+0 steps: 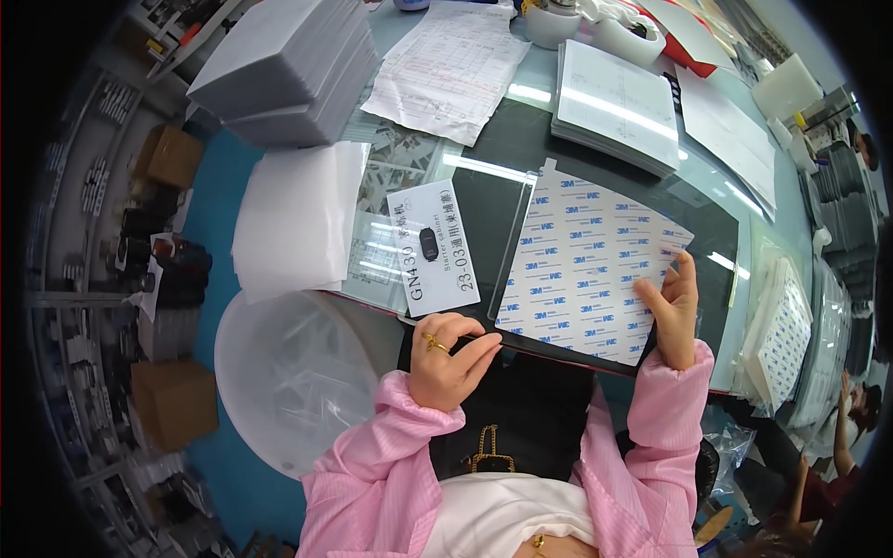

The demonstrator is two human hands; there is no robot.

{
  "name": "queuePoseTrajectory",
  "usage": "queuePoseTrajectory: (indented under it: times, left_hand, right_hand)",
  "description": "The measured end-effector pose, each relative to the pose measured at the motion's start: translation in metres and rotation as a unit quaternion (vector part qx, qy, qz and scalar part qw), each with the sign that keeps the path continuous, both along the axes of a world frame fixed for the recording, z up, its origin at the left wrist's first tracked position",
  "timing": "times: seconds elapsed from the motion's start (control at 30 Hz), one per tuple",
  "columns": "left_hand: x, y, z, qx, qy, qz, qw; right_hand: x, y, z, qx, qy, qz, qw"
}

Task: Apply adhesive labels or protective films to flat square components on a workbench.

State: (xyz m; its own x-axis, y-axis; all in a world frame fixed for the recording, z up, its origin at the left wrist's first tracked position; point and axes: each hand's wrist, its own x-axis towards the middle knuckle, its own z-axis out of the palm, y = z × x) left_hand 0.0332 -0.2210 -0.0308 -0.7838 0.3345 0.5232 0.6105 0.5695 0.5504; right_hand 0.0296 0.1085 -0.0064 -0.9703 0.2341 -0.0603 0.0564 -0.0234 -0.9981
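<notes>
Dimly, at far left, shelves (93,186) fade into the dark rim of the view, their contents too small to make out beside a brown box (172,400). A cloudy round bin (228,363) stands below the table (521,135), its right side hidden by a pink sleeve (372,446); the tall pile (270,70) above is cut off by the upper edge, and loose white sheets (293,219) reach the table's left side. Next comes a printed card (453,256), partly covered by a small dark oval object of unclear kind. Below it, the left hand (448,361) is at the table's front edge, fingers curled, thumb and forefinger close together; whether anything sits between them cannot be told. A narrow dark band separates the card from the blue-patterned sheet (581,270), which lies slanted at the front of the table, a clear strip showing along its left edge. At its right edge, the right hand (677,312) has thumb and forefinger moderately spread, the thumb on the sheet; any grip underneath is hidden. Bare dark tabletop runs between the sheet and a stack of white panels (619,102) behind, and on toward a plastic-wrapped bundle (779,339). Another person (828,465) blurs into the rim.
</notes>
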Motion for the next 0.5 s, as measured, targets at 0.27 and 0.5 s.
queuePoseTrajectory:
  times: [0.27, 0.5]
  left_hand:
    - [0.0006, -0.0021, -0.0010, -0.008, 0.002, -0.008, 1.000]
    - [0.0004, -0.0036, -0.0034, -0.006, 0.007, -0.013, 1.000]
  right_hand:
    - [0.0000, 0.0007, -0.0011, -0.004, -0.002, 0.000, 1.000]
    - [0.0005, 0.0007, -0.0005, 0.006, 0.002, 0.002, 1.000]
